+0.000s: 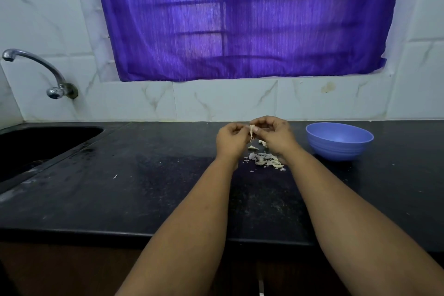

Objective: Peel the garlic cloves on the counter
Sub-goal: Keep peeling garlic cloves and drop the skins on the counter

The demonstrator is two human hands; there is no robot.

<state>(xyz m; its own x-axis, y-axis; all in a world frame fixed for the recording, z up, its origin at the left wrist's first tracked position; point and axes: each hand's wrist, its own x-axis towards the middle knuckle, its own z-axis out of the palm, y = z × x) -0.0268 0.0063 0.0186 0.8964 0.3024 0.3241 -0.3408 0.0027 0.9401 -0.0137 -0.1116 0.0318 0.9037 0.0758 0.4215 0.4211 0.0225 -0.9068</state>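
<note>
Above the counter (pixel 144 187), both hands pinch a pale, half-skinned garlic clove (pixel 251 131).

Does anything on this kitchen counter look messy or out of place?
Only a loose heap of garlic skins scattered on the black counter beneath the hands, with a stray flake lying apart to the left. There is also a brownish stain on the wall tile.

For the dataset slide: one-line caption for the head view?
Both hands, left hand and right hand, pinch a garlic clove above a pile of skins beside a blue bowl.
</note>
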